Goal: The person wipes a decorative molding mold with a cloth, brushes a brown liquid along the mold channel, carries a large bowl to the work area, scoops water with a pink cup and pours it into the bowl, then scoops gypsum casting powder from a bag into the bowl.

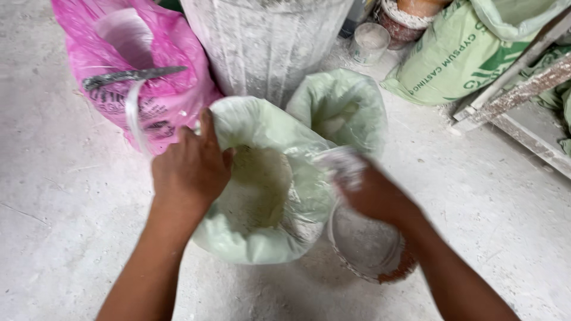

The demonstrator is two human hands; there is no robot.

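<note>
An open pale green plastic bag [262,178] of white powder sits on the floor in the middle of the view. My left hand [190,166] grips its left rim and holds the mouth open. My right hand [363,187] is blurred at the bag's right rim; a small powder-coated scoop or cup seems to be in its fingers, but the blur hides its shape. Just below that hand stands a round bowl [369,246] dusted with white powder, touching the bag's right side.
A second pale green bag [342,107] stands behind. A pink bag [143,71] with a trowel across it lies at the upper left. A large white bucket [262,41], a clear cup [370,41], green sacks [458,59] and a wooden frame [523,89] line the back and right.
</note>
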